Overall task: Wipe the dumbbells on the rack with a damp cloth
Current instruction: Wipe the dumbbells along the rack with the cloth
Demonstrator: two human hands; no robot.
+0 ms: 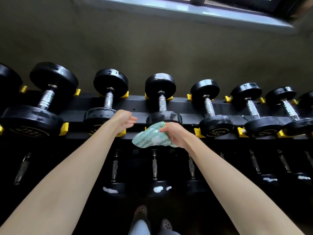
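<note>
Dumbbells [54,77], upper tier: one row of black round-headed weights with ribbed chrome handles, lying front to back across the rack [186,106]. Each head is seated in yellow cradles [64,128]. Head size falls from the rack's left end to its right end. The outermost pieces at both ends are cut off by the frame.

Markings: yellow lettering in a ring on the front end faces, too dark and blurred to read. Pale smears show on several heads.

Centre dumbbell [160,92]: front head at the rack's front edge, its end face covered by the cloth [149,138].

Cloth: green and white, wavy weave, bunched, lying against that front head.

Right hand [172,133]: arm stretched forward, fingers curled round the cloth, holding it to the head.

Left hand [127,120]: arm stretched forward, fingers loosely bent, holding nothing, just left of the centre dumbbell and in front of its neighbour's front head. Whether it touches cannot be told.

Lower tier [154,167]: in deep shadow. Only chrome handles and a few dark heads with white patches can be made out.

Shoes [140,212]: dark, perforated, below the rack's front edge, partly cut off.
</note>
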